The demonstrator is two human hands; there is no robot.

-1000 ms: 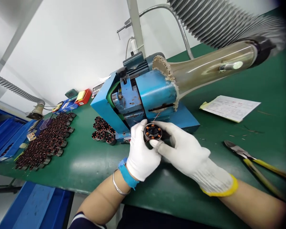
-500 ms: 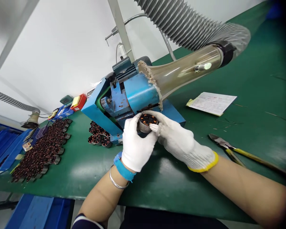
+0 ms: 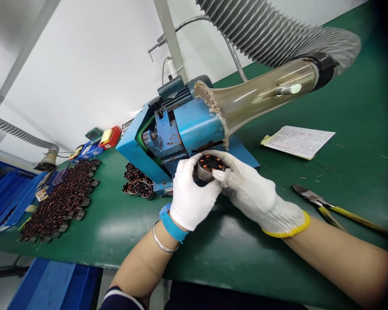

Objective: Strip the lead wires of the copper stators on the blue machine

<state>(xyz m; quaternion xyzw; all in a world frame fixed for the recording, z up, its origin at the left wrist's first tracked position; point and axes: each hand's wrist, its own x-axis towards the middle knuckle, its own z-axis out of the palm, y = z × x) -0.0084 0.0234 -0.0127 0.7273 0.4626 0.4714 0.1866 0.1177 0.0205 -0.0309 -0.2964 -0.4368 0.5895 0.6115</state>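
Observation:
A round motor stator [image 3: 206, 171] with a grey metal rim, black inside and copper windings, is held between my two gloved hands. My left hand [image 3: 195, 193] grips its left and lower side, with the thumb along the front. My right hand [image 3: 245, 185] curls around its right side, fingertips on the rim. The stator's open face points up towards me. Just behind it stands a blue belt-driven machine [image 3: 197, 125] with a clear suction pipe [image 3: 265, 94]; whether the stator touches the machine I cannot tell.
A small group of stators [image 3: 137, 183] sits left of the machine, and a large block of them [image 3: 61, 200] farther left. Cutting pliers [image 3: 313, 200] and a paper sheet [image 3: 299, 141] lie on the green table [image 3: 123, 241] at right. Blue bins [image 3: 6, 198] line the left.
The whole scene has shifted slightly to the right in view. Both hands keep the same hold on the stator, with no clear movement against the machine.

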